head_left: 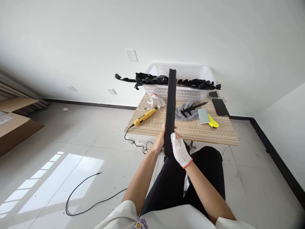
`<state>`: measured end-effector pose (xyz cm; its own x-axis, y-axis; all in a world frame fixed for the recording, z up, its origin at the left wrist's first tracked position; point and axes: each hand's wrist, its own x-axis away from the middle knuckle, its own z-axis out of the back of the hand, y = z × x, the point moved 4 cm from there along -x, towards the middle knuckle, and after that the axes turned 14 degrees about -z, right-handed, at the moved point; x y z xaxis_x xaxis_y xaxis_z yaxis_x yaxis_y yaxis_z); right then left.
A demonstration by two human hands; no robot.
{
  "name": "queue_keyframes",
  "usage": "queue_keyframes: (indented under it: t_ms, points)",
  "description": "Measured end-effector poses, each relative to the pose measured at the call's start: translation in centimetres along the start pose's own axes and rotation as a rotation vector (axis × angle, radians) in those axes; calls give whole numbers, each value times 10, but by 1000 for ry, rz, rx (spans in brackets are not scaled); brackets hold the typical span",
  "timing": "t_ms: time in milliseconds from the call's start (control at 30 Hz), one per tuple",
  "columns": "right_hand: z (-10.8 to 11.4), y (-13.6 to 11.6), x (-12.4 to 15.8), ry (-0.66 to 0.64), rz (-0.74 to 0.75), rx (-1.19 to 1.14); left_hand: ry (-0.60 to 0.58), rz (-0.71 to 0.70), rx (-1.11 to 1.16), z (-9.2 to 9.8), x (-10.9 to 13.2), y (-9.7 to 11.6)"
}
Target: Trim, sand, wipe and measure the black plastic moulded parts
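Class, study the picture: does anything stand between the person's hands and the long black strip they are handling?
No loose thing does. Both hands grip the black strip near its lower end. The left hand is bare on it; the right hand wears a white glove, the only layer between.

Smooth matt black strip (170, 105), plastic or rubber, white knitted cloth glove (180, 152) with orange cuff, matt lined wood-grain tabletop (214, 132), white latticed plastic basket (186, 93), yellow plastic tool (144, 117), grey cloth (183, 113), glossy black phone (220, 107), shiny floor tiles (95, 127)
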<state>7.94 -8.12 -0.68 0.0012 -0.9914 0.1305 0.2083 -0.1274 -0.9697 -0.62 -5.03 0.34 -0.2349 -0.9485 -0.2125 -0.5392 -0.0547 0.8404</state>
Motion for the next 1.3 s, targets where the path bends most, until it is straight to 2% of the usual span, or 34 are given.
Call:
queue_keyframes:
  t_ms: [100,167,200,267,367,467,567,733,833,1033,1167,1300]
  points:
    - [16,-8,-1,-108,6,129,65,-62,-10,13,11,11]
    - [29,-21,-9,-212,12,225,146,-82,-61,22,19,23]
    - [36,-29,-15,-219,21,277,184,-82,-87,25,24,29]
    - [50,-47,-35,-104,60,433,223,-70,-120,27,35,39]
    - [55,-65,-73,186,105,802,229,-47,-136,22,50,43]
    - [36,-67,-107,184,83,1191,237,-17,-127,17,59,37]
    - [32,-75,-125,192,125,1328,234,18,-114,16,64,32]
    - [71,-126,-130,452,253,1171,217,23,-140,20,66,33]
    - [91,-160,-127,521,337,1062,179,41,-185,18,67,31]
    - [104,-193,-118,478,350,834,67,75,-168,5,67,24]
    - [101,-209,-105,381,389,691,83,107,-123,3,66,16]
    - [90,-237,-78,250,501,493,114,145,6,1,61,-1]
